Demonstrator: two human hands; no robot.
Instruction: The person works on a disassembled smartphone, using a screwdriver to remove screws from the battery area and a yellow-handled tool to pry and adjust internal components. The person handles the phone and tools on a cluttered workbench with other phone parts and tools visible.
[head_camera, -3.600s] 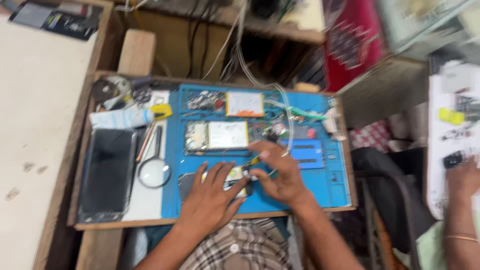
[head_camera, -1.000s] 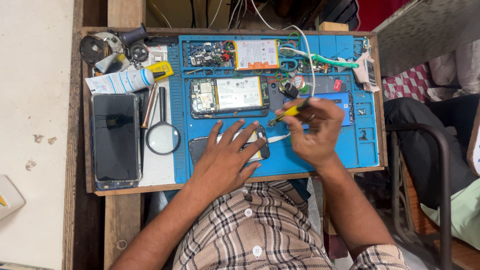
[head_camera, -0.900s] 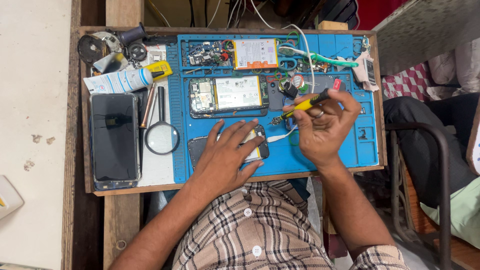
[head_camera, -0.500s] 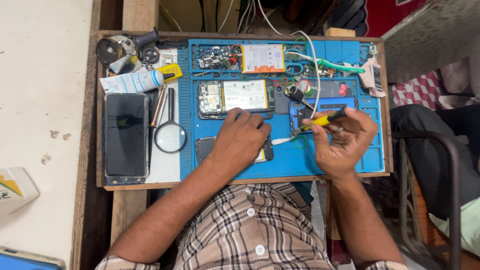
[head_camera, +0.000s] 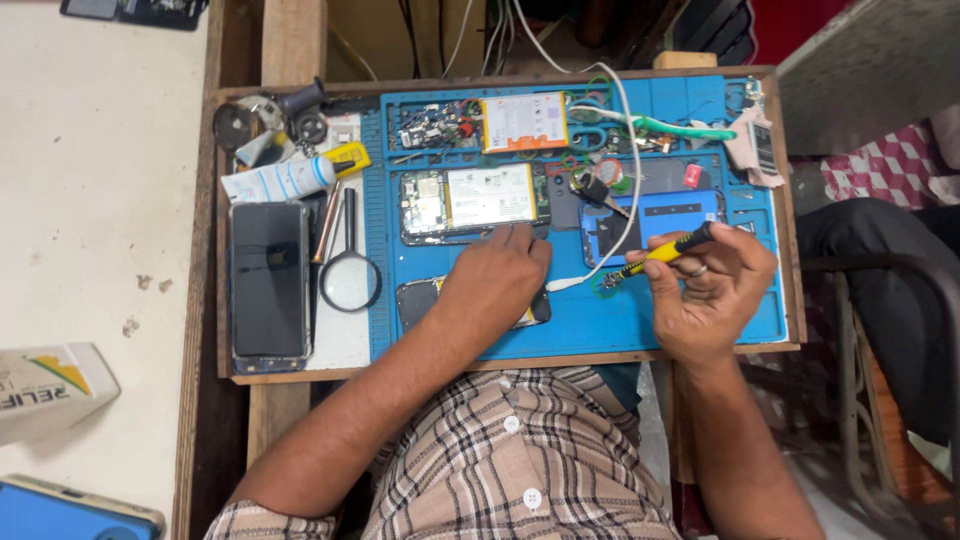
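- Centrally, head view: blue work mat on a wooden tray, bearing opened phones and parts.
- Left hand palm-down, fingers spread and flat, pressing a dark phone body near the mat's front edge; fingertips just touching the lower edge of an opened phone with white battery.
- Right hand to the right, fingers closed around a yellow-and-black screwdriver, tip pointing left and down toward the mat beside a white cable.
- Left of mat: intact black phone, magnifying glass, white tube.
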